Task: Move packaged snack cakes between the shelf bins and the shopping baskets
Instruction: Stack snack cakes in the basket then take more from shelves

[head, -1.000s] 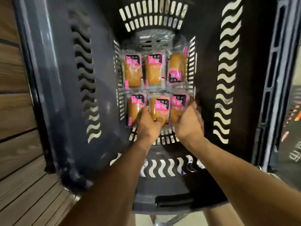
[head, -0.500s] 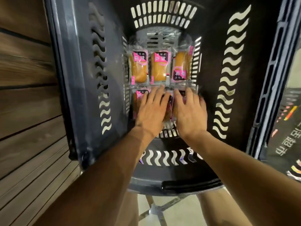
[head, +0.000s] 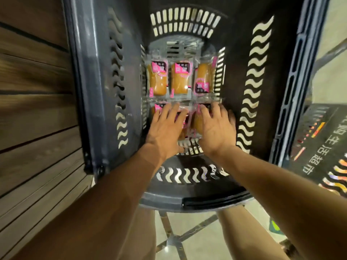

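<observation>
Deep in the dark shopping basket (head: 90,91), both hands lay flat with fingers spread on the near row of snack cakes (head: 197,122), the left hand (head: 165,128) beside the right hand (head: 216,128); a far row of three cakes (head: 181,79) lay just beyond the fingertips. Neither hand pinched anything. Done well, this step probably called for light, even pressure, so the wrappers settled level on the basket floor without crushing the cakes.

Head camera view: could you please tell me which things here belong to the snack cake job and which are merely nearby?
In the job: snack cakes, basket, left hand, right hand.
Nearby: wooden wall, second basket, tiled floor.
</observation>
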